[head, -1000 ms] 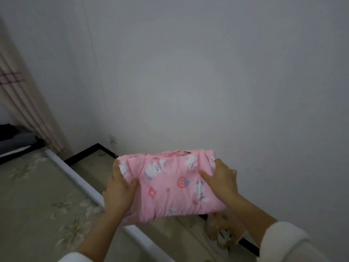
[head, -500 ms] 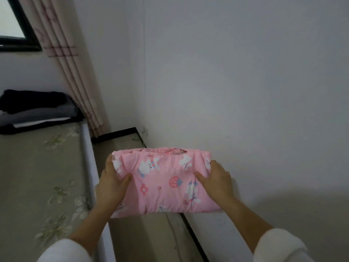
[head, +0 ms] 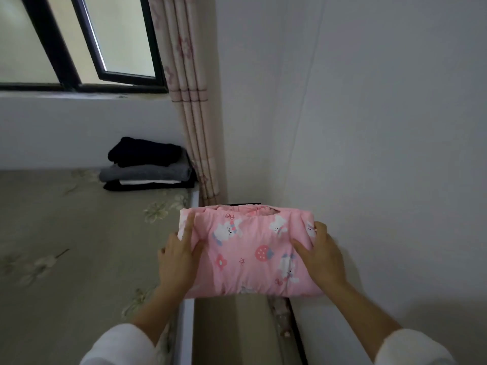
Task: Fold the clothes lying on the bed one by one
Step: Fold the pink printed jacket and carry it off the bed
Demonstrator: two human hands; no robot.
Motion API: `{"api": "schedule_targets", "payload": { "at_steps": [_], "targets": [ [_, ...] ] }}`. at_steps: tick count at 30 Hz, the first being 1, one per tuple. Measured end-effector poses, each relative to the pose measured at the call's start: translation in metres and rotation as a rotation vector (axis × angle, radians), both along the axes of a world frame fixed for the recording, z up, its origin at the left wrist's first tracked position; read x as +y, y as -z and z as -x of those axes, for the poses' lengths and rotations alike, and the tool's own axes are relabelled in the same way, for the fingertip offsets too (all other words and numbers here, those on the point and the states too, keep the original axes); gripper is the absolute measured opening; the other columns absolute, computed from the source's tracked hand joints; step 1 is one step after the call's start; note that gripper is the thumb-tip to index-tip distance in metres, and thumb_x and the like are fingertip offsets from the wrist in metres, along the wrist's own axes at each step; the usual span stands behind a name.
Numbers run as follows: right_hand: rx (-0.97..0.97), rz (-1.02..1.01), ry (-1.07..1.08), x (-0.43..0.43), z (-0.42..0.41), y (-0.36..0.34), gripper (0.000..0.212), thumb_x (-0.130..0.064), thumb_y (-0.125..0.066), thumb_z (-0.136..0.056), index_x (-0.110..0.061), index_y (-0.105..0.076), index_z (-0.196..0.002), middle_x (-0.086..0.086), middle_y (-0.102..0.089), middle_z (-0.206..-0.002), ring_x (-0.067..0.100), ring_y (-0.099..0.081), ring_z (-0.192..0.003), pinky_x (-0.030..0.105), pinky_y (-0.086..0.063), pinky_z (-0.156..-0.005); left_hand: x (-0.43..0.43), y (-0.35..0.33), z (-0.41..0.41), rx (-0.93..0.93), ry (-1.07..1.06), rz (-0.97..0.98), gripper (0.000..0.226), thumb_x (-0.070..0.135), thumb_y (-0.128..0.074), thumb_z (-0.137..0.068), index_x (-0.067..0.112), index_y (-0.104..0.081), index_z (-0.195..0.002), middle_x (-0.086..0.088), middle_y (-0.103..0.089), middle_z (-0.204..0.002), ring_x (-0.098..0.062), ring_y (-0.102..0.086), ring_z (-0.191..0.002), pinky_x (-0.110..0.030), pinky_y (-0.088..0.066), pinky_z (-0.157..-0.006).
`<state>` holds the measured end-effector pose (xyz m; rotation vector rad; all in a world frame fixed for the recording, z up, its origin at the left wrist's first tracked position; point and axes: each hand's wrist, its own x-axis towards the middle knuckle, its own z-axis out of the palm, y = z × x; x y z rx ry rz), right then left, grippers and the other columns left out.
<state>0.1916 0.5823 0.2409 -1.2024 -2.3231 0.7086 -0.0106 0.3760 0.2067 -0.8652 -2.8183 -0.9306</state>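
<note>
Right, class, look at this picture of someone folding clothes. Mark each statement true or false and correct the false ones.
1. The left hand and the right hand grip the folded pink garment, one at each end. True.
2. The pink garment carries a strawberry print. True.
3. A white item tops the stack of folded clothes on the bed. False: a black item lies on top.
4. The curtain hangs left of the window. False: it hangs to the window's right, in the corner.
</note>
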Motion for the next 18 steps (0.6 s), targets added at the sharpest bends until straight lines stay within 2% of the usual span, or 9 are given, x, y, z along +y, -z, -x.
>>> {"api": "schedule_targets", "payload": {
  "at_steps": [3,5,7,9,12,16,18],
  "targets": [
    [-0.010,0.009,-0.022,0.038,0.070,0.002,0.057,-0.045,-0.064,-0.086,-0.013,-0.043,-0.128,0.012,-0.062,-0.114,0.034,-0.059,-0.101,0.036,-0.044,-0.076,0.025,-0.001,0.062,0.092,0.069,0.070,0.058,0.062,-0.011,-0.087,0.053,-0.008,-0.144,-0.017,-0.051,-0.114,-0.037,-0.056,-0.098,-0.046,-0.041,-0.088],
    [-0.020,0.012,-0.047,0.061,0.115,0.002,0.058,-0.047,-0.062,-0.086,-0.013,-0.042,-0.129,0.012,-0.062,-0.115,0.033,-0.059,-0.101,0.035,-0.044,-0.076,0.039,0.000,0.104,0.130,0.091,0.125,0.060,0.062,-0.009,-0.087,0.051,-0.019,-0.145,-0.018,-0.051,-0.119,-0.036,-0.055,-0.102,-0.047,-0.044,-0.087],
    [-0.039,0.020,-0.079,0.082,0.158,0.004,0.059,-0.050,-0.060,-0.086,-0.014,-0.042,-0.130,0.011,-0.063,-0.115,0.032,-0.060,-0.101,0.034,-0.044,-0.076,0.052,-0.001,0.141,0.124,0.073,0.172,0.062,0.060,-0.009,-0.088,0.046,-0.021,-0.147,-0.018,-0.049,-0.128,-0.037,-0.051,-0.112,-0.048,-0.042,-0.090],
    [-0.054,0.024,-0.115,0.100,0.201,0.006,0.060,-0.052,-0.060,-0.086,-0.015,-0.042,-0.130,0.010,-0.063,-0.115,0.032,-0.060,-0.101,0.034,-0.044,-0.076,0.064,-0.001,0.176,0.110,0.038,0.191,0.056,0.054,-0.016,-0.093,0.045,-0.023,-0.147,-0.016,-0.047,-0.132,-0.037,-0.047,-0.119,-0.048,-0.040,-0.093],
    [-0.074,0.030,-0.177,0.126,0.265,0.010,0.057,-0.054,-0.059,-0.085,-0.016,-0.043,-0.125,0.010,-0.064,-0.113,0.031,-0.061,-0.099,0.033,-0.043,-0.073,0.082,0.004,0.229,0.050,-0.001,0.195,0.046,0.037,-0.038,-0.099,0.043,-0.031,-0.144,-0.016,-0.053,-0.123,-0.035,-0.052,-0.109,-0.043,-0.043,-0.087],
    [-0.102,0.044,-0.265,0.161,0.346,0.012,0.060,-0.058,-0.055,-0.086,-0.019,-0.041,-0.129,0.007,-0.062,-0.118,0.029,-0.061,-0.102,0.031,-0.042,-0.075,0.106,0.009,0.292,-0.040,-0.092,0.168,0.040,0.034,-0.042,-0.097,0.040,-0.040,-0.137,-0.012,-0.051,-0.106,-0.034,-0.054,-0.095,-0.044,-0.046,-0.084],
    [-0.096,0.046,-0.314,0.180,0.390,0.013,0.060,-0.056,-0.056,-0.086,-0.018,-0.040,-0.130,0.007,-0.061,-0.119,0.028,-0.060,-0.103,0.030,-0.041,-0.075,0.121,0.011,0.327,-0.058,-0.135,0.156,0.038,0.032,-0.044,-0.096,0.040,-0.041,-0.133,-0.009,-0.051,-0.104,-0.033,-0.054,-0.096,-0.044,-0.045,-0.084]
  ]
}}
